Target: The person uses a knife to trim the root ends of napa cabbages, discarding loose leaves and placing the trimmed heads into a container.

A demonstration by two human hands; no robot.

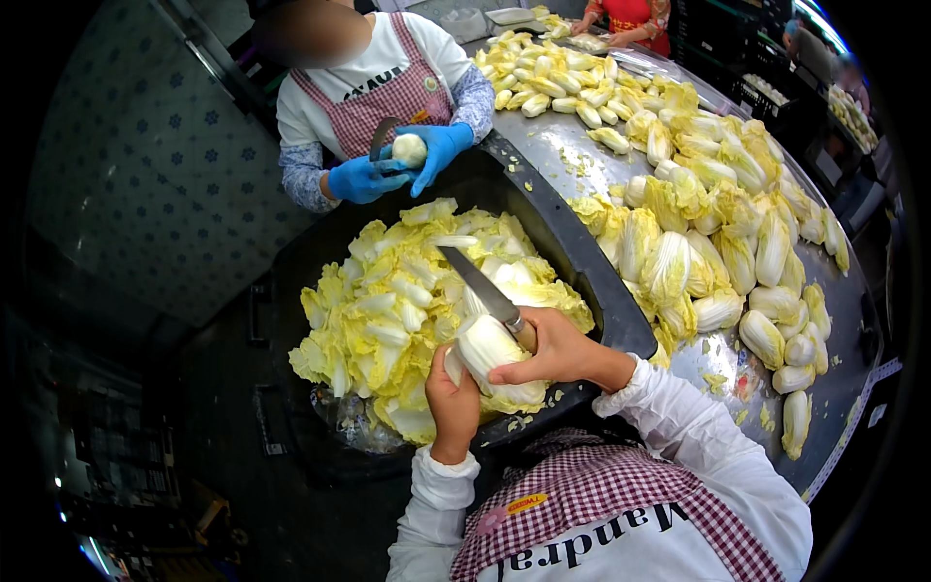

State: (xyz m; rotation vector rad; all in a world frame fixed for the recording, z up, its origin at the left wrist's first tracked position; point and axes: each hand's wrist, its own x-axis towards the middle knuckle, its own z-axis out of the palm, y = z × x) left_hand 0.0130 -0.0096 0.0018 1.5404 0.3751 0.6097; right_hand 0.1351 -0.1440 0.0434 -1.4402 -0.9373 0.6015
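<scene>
My left hand [453,405] is closed round the side of a peeled, whitish napa cabbage [488,351], held over the near edge of a black tub. In my right hand [558,351] is a knife [482,289], gripped by its handle. Its blade points up and away to the left, past the top of the cabbage. My right thumb presses on the cabbage's side. Below lies a heap of loose yellow-white cabbage leaves [373,315] inside the black tub [619,325]. Part of the knife's handle is hidden by my right fingers.
Across the tub a person in blue gloves [441,150] holds a curved knife [381,138] and a small pale cabbage heart [409,149]. To the right, a metal table [596,160] bears many napa cabbages [669,267] and scraps. Another person in red [635,15] stands at its far end.
</scene>
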